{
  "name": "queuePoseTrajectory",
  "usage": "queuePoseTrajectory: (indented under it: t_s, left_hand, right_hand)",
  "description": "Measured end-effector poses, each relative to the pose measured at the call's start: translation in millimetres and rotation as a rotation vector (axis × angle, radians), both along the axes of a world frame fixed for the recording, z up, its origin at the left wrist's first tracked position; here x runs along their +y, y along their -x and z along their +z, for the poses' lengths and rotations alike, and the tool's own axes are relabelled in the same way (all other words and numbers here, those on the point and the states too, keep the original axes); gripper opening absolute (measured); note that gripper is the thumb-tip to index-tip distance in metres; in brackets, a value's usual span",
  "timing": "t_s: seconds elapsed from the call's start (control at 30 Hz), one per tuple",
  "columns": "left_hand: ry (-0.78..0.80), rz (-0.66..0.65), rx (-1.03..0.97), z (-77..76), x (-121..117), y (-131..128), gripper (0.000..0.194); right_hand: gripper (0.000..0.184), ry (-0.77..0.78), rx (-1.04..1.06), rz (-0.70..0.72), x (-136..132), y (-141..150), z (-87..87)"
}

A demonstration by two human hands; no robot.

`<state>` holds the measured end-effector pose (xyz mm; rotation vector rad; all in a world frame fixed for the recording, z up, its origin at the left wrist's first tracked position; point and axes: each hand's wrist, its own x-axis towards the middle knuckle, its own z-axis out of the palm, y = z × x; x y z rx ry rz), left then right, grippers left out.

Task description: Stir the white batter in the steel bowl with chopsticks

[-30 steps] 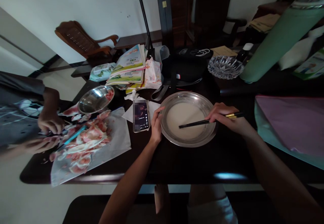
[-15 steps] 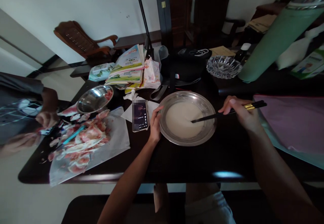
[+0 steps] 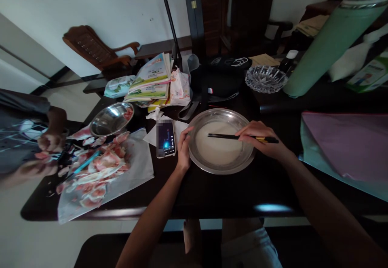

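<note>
A wide steel bowl [image 3: 222, 170] of milky white batter [image 3: 216, 150] stands on the dark table before me. My left hand [image 3: 183, 150] grips the bowl's left side, fingers on its rim. In my right hand [image 3: 261, 135], closed, is a pair of black chopsticks [image 3: 222, 136] with gold bands. Their tips are over the left part of the batter; whether they touch it I cannot tell. Left of my left hand a phone [image 3: 166, 138] with a lit screen lies on white paper.
At left, a co-worker's hands [image 3: 48, 142] handle pink-and-white peel; more peel [image 3: 106, 163] and a blue-handled tool [image 3: 86, 162] lie on a plastic sheet [image 3: 142, 167]. Behind stand a second steel bowl [image 3: 104, 118], booklets [image 3: 151, 78], a glass ashtray [image 3: 265, 80] and a green flask [image 3: 330, 49].
My right hand has moved left with the chopsticks, now lying flatter across the bowl, their tips farther left. My left hand stays at the bowl. The co-worker's hands have shifted slightly.
</note>
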<state>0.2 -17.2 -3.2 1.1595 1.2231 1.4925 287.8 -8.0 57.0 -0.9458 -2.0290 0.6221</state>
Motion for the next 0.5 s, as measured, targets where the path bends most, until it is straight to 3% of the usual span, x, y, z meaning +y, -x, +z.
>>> queuePoseTrajectory:
  t_s: [0.23, 0.37, 0.5]
  left_hand:
    - [-0.03, -0.014, 0.038, 0.0, 0, 2, 0.039]
    - [-0.025, -0.004, 0.037, 1.4, 0, 1, 0.04]
    - [-0.013, 0.003, 0.052, 2.4, 0, 0, 0.041]
  right_hand:
    - [0.047, 0.03, 0.243, -0.24, -1, -22, 10.8]
    - [0.051, 0.137, 0.354, -0.156, -3, -26, 13.1]
    - [0.047, 0.157, 0.252, -0.03, -3, -16, 10.8]
